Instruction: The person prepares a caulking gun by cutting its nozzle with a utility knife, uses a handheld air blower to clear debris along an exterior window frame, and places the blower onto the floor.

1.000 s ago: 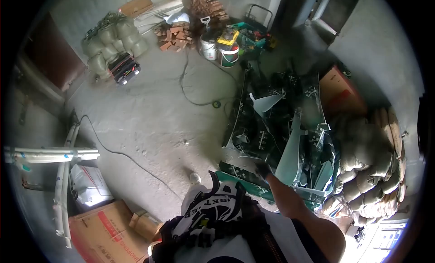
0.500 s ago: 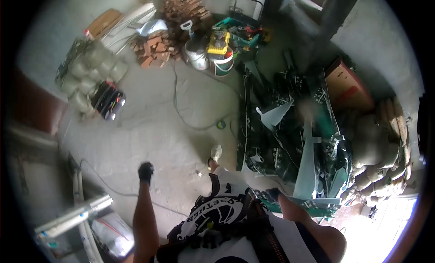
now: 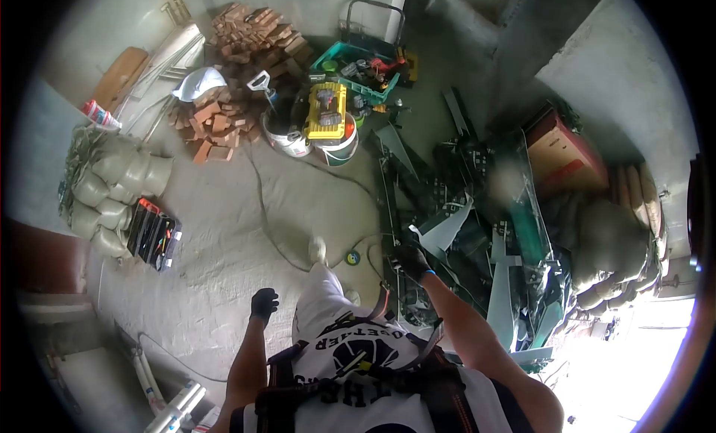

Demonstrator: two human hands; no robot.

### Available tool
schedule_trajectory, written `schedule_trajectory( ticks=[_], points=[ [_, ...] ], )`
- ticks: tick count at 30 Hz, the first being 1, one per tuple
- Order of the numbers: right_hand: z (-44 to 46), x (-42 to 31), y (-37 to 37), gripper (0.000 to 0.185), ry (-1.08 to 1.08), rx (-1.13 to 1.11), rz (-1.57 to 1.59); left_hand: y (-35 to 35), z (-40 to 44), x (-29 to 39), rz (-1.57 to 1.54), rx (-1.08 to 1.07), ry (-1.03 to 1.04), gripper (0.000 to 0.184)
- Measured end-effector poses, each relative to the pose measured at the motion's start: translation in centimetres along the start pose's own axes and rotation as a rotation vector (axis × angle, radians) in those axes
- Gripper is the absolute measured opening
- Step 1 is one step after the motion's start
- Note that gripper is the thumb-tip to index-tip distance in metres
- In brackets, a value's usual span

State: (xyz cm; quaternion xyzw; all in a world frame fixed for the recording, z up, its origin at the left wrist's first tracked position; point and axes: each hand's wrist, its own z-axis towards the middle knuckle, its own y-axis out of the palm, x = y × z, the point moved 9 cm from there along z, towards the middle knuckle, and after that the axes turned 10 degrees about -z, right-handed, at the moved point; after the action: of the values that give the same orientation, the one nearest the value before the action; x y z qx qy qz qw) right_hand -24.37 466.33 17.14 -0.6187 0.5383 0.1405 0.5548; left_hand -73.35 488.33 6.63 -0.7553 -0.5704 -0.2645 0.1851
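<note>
Right hand at edge of dark pile, left hand well apart

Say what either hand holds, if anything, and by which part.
The left hand shows nothing held. The right hand is at the left edge of the dark pile; whether it grips cannot be told.

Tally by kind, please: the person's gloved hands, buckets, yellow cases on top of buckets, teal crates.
Gloved hands: 2 (left hand, right hand)
Buckets: 2 (white bucket, green-and-white bucket)
Yellow case: 1
Teal crate: 1
Total: 6
</note>
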Motion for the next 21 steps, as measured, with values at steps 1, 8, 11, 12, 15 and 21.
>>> schedule_trajectory(
  ticks=[1, 8, 11, 12, 15, 21],
  points=[
    [1.5, 0.6, -0.4, 0.024, 0.012, -0.005, 0.002, 1.3, 1.4, 1.4, 0.058, -0.018, -0.018, 0.024],
    [11.4, 11.6, -4.6, 0.023, 0.09, 0.219, -0.135, 4.7, 15.6, 7.0, 0.252, 0.056, -0.222, 0.019],
    [13.0, 11.2, -7.9, 0.024, 0.258, 0.089, -0.567, 6.7, 18.1, 10.8, 0.43, 0.052, -0.324, 0.022],
    [15.4, 9.6, -9.9, 0.028, 0.287, 0.163, -0.467, 9.0, 18.9, 14.0, 0.334, 0.02, -0.244, 0.022],
    [22.6, 10.5, -12.4, 0.028, 0.496, 0.167, -0.269, 15.4, 17.6, 22.7, 0.049, -0.096, -0.134, 0.025],
    [45.5, 14.9, -10.8, 0.019, 0.294, 0.149, 0.079, 18.3, 17.3, 25.7, 0.044, -0.084, -0.133, 0.036]
  ],
)
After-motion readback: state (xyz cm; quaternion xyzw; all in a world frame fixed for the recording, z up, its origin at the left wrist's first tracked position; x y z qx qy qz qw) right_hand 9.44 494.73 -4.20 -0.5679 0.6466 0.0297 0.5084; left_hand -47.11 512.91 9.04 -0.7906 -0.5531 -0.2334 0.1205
